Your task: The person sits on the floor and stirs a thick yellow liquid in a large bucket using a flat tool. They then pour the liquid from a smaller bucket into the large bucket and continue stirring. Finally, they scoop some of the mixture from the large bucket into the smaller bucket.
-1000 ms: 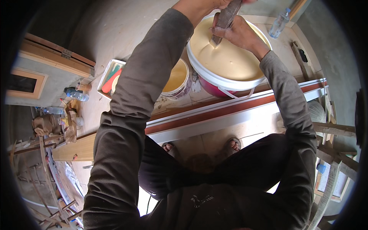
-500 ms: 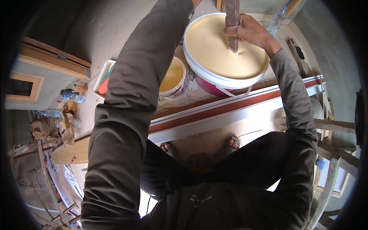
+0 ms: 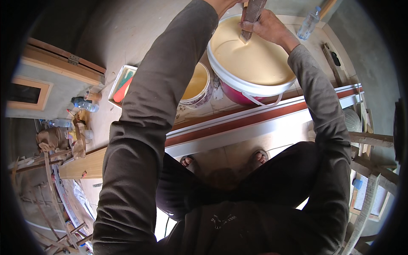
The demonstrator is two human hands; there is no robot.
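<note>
Compared with half a second ago, the wooden stick leans more, its tip shifted toward eleven o'clock in the cream liquid of the white-rimmed bucket, at one o'clock in view. The right hand curls its fingers around the stick; the left hand reappears at twelve o'clock, its fingers' spread impossible to tell.

The person wears a long-sleeved top in dark grey-brown cloth, with small pale lettering arched across the chest. The left sleeve bunches into deep creases around the elbow; the right sleeve is also wrinkled and looks paler toward its cuff. Near-black trousers cover the legs. The right hand is ungloved, and toes show bare.
</note>
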